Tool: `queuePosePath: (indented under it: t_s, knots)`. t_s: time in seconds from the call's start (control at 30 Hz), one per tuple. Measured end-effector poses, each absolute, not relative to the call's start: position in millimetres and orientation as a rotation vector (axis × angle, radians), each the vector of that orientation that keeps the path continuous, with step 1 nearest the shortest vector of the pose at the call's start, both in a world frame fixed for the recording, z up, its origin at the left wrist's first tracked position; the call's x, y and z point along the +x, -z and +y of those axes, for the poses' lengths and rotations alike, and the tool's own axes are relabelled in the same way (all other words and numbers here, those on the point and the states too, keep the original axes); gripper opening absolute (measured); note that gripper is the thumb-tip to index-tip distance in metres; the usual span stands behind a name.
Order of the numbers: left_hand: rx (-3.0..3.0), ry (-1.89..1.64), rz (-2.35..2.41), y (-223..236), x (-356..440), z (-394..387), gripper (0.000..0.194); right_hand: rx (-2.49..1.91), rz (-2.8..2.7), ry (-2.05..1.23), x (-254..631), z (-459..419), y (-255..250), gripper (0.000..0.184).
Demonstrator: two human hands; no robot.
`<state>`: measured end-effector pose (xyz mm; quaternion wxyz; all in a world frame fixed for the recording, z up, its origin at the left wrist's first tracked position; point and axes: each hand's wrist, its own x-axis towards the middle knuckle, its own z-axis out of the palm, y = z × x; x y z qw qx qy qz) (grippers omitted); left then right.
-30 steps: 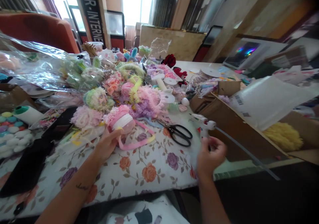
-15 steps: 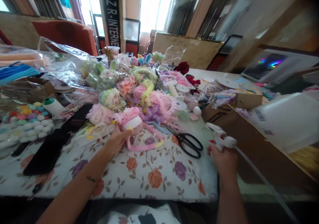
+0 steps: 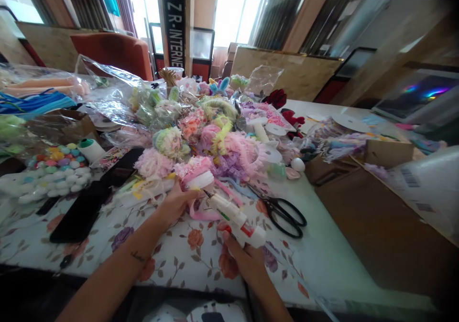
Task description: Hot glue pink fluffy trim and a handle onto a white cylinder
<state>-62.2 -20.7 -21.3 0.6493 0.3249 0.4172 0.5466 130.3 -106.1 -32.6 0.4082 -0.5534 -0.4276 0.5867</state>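
Near the counter's [image 3: 322, 260] front edge, the right hand [image 3: 247, 260] grips a white glue gun [image 3: 233, 216], nozzle touching the pink lace-wrapped white spool [image 3: 196, 175] grasped by the left hand [image 3: 175, 205].

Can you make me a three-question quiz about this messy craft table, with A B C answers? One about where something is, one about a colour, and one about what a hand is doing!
1. Where are the scissors?
A. flat on the floral tablecloth, to the right of the hands
B. inside the cardboard box
C. on the orange chair

2. What colour are the scissors' handles?
A. pink
B. black
C. yellow

3. What is the right hand doing?
A. lying open on the table
B. holding the scissors
C. holding a white glue gun

Answers:
1 A, they lie on the cloth beside the glue gun.
2 B, both loops are black.
3 C, the fingers wrap its handle, nozzle pointing at the pink lace bundle that the left hand holds.
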Motion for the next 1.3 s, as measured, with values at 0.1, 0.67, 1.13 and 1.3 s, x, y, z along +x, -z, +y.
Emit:
queuePosePath:
  t_s: [0.1, 0.67, 1.13, 1.3]
  knots:
    - [0.763, -1.253, 0.918, 22.6, -60.8, -22.1, 0.046, -1.454, -1.136, -1.434, 131.0, -106.5, 35.8, 0.051]
    - [0.736, -1.298, 0.895, 24.4, -59.5, -24.0, 0.087, -1.520, -1.191, -1.435, 130.9, -106.8, 36.5, 0.065]
    - [0.765, -1.274, 0.917, 28.7, -61.4, -22.6, 0.073, -1.501, -1.173, -1.392, 128.9, -105.6, 32.3, 0.058]
    - [0.781, -1.268, 0.919, 26.5, -60.9, -23.2, 0.071, -1.537, -1.200, -1.350, 129.4, -106.0, 33.4, 0.060]
